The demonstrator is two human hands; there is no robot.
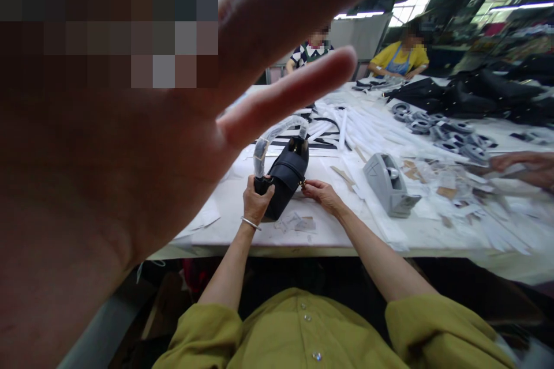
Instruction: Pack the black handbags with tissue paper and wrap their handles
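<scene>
Centre of the frame: As I looked on, a black, smooth, leather-like bag [286, 179] stood tilted, its top towards the upper right, above a white-covered table [311, 237].
Arched part: a curved handle wrapped in clear plastic [259, 155] rose from the bag's left side and bent over to its top.
Left grip: the worker's left hand [257, 199], below a thin silver-coloured bangle [251, 223], was curled around the bag's left edge, thumb on the front.
Right pinch: the right hand [322, 193] had its fingertips nearly together on a small gold-coloured metal fitting [302, 184] at the bag's right edge.
Right of centre: a grey tape dispenser [387, 184] stood near the right forearm.
Upper right: dark grey rolls [419, 125] lay before heaped black material [476, 95].
Far side: a person in a yellow top and blue apron [399, 60] sat bent forward.
Left foreground: somebody else's large, blurred hand [130, 184] blocked much of my view, fingers spread.
</scene>
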